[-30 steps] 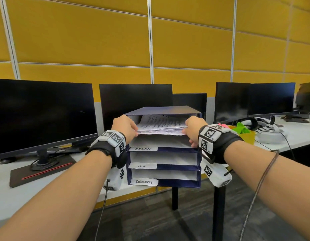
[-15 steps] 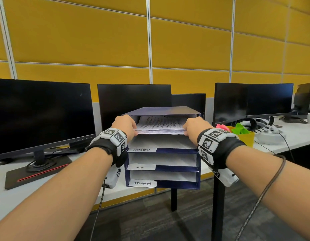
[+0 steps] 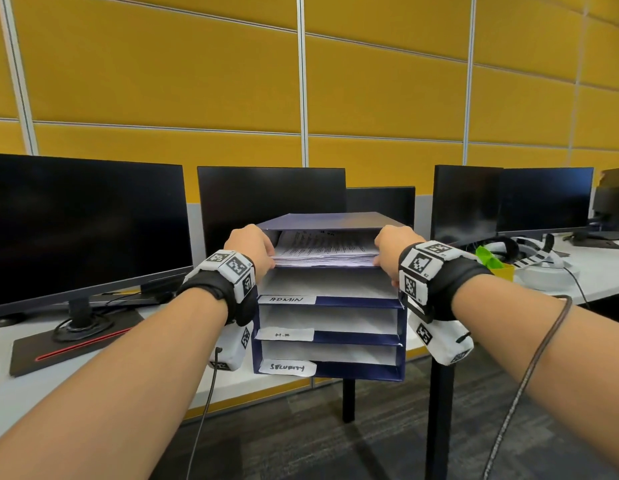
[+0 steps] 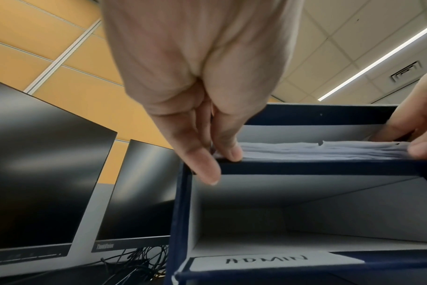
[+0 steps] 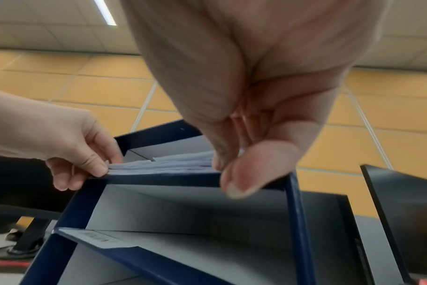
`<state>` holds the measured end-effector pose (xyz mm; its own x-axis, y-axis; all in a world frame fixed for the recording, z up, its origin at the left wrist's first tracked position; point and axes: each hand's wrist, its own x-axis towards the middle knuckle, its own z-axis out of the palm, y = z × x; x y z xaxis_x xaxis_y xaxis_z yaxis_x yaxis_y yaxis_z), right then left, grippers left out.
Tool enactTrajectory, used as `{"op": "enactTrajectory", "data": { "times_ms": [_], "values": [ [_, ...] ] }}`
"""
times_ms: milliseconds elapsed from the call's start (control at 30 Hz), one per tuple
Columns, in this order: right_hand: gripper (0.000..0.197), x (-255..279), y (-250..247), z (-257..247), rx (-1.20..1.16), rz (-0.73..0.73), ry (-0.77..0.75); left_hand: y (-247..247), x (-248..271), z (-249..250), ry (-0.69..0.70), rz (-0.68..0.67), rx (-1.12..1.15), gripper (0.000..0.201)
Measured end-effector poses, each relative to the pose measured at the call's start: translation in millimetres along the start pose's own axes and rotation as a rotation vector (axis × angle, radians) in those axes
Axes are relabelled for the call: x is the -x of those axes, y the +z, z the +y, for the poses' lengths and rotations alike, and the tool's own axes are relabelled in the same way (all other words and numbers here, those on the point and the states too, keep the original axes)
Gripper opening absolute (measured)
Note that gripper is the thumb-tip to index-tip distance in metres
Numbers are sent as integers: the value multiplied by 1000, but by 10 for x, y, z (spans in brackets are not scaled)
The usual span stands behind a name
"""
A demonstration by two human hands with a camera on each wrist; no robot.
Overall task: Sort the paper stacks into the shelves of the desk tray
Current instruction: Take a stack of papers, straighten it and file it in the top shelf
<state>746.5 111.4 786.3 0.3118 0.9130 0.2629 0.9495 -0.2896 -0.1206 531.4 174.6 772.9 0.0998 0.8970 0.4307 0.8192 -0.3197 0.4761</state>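
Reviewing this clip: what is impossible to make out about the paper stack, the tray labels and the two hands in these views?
- Paper stack: its print is too small and blurred to read in the head view.
- Top shelf label on the desk tray: none visible; whether the left hand or right hand covers one is unclear.
- Middle label: faint, barely legible.
- Fingertips: the head view shows only the backs of the hands.

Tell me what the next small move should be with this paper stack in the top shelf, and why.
Probably let go and draw both hands back. The paper stack already lies in the top shelf of the desk tray, its front edge about level with the shelf lip, while the left hand and right hand pinch its front corners. The three labelled shelves below look empty.
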Motion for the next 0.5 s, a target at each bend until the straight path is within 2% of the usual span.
{"op": "enactTrajectory", "data": {
  "times_ms": [133,300,400,500],
  "values": [
    [35,11,-9,-74,76,-4,32,3,-12,-4,4,-35,39,22],
    [23,-6,-25,-32,-99,38,41,8,-34,-13,-42,-66,92,25],
    [32,8,29,34,-219,61,38,15,-66,-12,-62,-60,110,27],
    [26,41,32,25,-148,82,24,33,-77,8,-65,-40,93,23]
  ]
}}
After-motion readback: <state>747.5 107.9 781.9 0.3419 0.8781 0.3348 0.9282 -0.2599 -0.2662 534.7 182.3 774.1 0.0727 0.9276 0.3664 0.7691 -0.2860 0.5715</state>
